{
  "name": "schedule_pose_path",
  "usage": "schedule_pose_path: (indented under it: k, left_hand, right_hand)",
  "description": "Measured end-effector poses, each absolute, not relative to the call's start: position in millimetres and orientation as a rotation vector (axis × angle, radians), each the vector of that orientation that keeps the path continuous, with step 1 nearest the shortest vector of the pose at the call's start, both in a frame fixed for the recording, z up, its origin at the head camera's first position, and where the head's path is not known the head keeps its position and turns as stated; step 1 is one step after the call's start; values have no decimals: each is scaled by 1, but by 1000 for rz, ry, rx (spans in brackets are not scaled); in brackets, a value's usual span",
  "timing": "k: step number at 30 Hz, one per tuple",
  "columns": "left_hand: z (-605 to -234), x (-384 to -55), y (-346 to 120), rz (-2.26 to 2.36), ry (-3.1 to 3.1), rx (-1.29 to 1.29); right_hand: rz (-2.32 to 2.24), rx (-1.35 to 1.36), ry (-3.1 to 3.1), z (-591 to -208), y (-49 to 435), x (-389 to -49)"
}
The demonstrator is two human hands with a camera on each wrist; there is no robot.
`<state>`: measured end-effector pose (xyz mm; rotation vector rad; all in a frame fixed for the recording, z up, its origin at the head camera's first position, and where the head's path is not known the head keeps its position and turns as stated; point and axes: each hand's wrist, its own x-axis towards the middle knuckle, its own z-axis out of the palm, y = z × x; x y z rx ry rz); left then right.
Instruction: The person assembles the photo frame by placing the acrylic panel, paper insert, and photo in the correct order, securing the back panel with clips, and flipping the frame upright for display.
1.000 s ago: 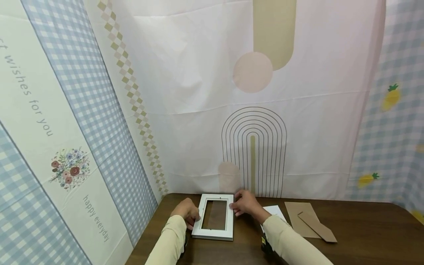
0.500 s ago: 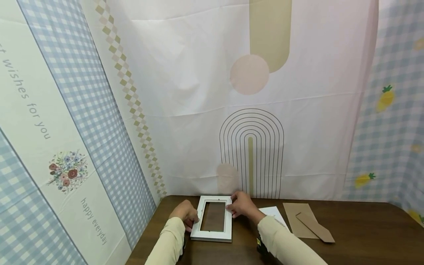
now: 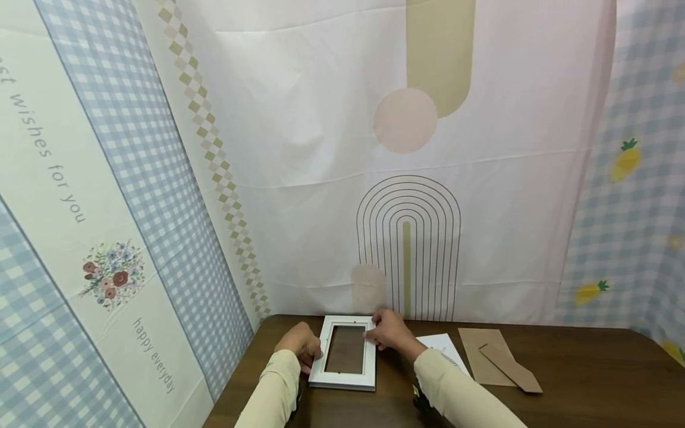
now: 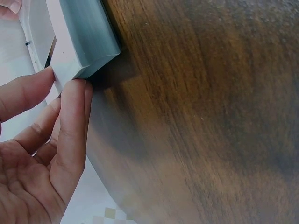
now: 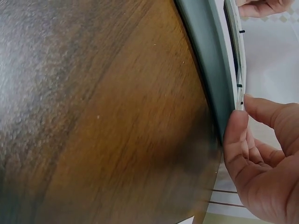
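A white picture frame (image 3: 342, 381) lies on the brown wooden table (image 3: 594, 368), with tabletop showing through its rectangular opening. Small dark tabs stand along the inner edge of the frame (image 5: 237, 70). At the frame's left side my left hand (image 3: 299, 342) pinches the rail; in the left wrist view the thumb of this hand (image 4: 51, 158) is on the upper face and the fingers are against the outer side. My right hand (image 3: 395, 330) grips the opposite rail near its far end, and in the right wrist view the thumb of that hand (image 5: 266, 163) lies over the edge.
A white printed sheet (image 3: 440, 343) lies right of the frame, partly covered by my right forearm. Further right is a brown backing board (image 3: 473, 351) with a fold-out stand leg (image 3: 515, 370). A fabric backdrop (image 3: 299, 238) hangs behind the table's far edge.
My right thumb has come slightly further over the frame's right rail, and the right forearm has shifted a little left, uncovering more of the white sheet. The head view has moved slightly.
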<state>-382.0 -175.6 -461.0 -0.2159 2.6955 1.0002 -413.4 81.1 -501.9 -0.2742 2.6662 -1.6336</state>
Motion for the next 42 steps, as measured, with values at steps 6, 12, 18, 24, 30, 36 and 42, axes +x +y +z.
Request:
schedule_pose_path:
  k: [6, 12, 18, 24, 30, 36, 42]
  left_hand:
    - [-461, -382, -176, 1005, 2694, -219]
    - [-461, -382, -176, 999, 2689, -231]
    - [-462, -382, -176, 1009, 2685, -224]
    - [-461, -382, -176, 1030, 2683, -218]
    - [-461, -382, -176, 1045, 2675, -223]
    - [-461, -382, -176, 1040, 2672, -220]
    - [-460, -382, -176, 1028, 2671, -223]
  right_hand:
    - [-1572, -380, 2687, -543, 87, -455]
    - [-1495, -375, 2769, -575, 86, -486]
    - [-1475, -360, 2805, -578, 83, -487]
    - [-1414, -388, 2905, -580, 80, -489]
    - [-1366, -393, 2984, -584, 77, -489]
    - [-1374, -404, 2993, -585, 76, -488]
    - [-1381, -400, 2992, -583, 75, -485]
